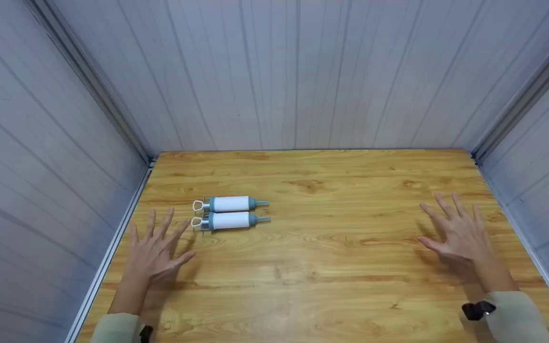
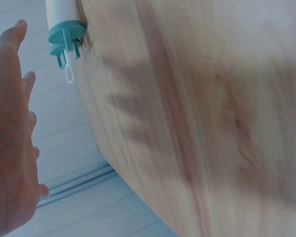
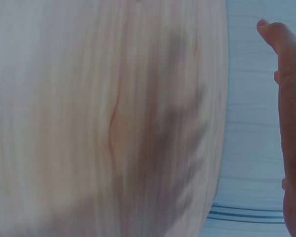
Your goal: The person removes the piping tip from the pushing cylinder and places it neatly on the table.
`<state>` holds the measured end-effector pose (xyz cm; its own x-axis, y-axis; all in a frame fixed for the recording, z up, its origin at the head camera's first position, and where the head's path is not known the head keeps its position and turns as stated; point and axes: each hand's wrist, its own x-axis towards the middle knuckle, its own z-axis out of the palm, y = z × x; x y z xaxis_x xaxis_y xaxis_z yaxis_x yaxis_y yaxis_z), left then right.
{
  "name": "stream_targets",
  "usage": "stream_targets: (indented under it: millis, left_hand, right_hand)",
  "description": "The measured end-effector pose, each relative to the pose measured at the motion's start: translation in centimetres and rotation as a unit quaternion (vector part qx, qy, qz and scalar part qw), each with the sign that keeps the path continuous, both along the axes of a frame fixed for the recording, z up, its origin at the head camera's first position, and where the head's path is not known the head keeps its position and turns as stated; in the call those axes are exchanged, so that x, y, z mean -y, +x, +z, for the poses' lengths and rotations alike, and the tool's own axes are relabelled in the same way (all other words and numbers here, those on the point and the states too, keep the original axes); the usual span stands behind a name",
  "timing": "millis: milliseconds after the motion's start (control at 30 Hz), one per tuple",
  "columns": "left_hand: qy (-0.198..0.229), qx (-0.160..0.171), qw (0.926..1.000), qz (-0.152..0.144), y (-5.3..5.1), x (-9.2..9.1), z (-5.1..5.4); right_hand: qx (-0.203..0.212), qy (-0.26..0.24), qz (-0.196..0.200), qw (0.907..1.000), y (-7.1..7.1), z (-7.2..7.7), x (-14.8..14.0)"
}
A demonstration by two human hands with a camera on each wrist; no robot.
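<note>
Two large plastic syringes lie side by side on the wooden table, left of its middle. The far syringe [image 1: 230, 204] and the near syringe [image 1: 229, 220] have white barrels, blue-green end caps, thin nozzles toward the right and white loop handles toward the left. My left hand [image 1: 153, 255] hovers over the table with fingers spread, just left of the handles and holding nothing. In the left wrist view, the handle end of a syringe [image 2: 64, 32] shows beyond the hand [image 2: 12, 133]. Far to the right, my right hand [image 1: 462, 238] is also spread above the table, with nothing in it.
The wood-grain tabletop [image 1: 322, 257] is bounded by a pale panelled back wall [image 1: 298, 76], a left wall [image 1: 41, 181] and a right wall [image 1: 541, 143]. Metal strips run along the side edges. Both forearms wear light sleeves, with dark wrist devices [image 1: 478, 310].
</note>
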<state>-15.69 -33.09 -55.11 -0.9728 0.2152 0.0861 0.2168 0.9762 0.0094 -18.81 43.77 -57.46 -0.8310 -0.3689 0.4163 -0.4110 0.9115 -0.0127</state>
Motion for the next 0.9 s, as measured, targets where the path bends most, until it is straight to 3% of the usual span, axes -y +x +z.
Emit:
stream_targets:
  millis: [433, 900]
  left_hand:
    - [0.009, -0.009, 0.9997, -0.02, -1.8, -3.4, 0.9]
    - [0.039, 0.019, 0.9984, -0.035, -4.5, -6.7, 0.6]
  right_hand:
    - [-0.034, -0.001, 0.05, 0.9982, -2.9, 0.6, 4.2]
    - [-0.034, -0.004, 0.076, 0.9965, -3.8, 1.8, 7.6]
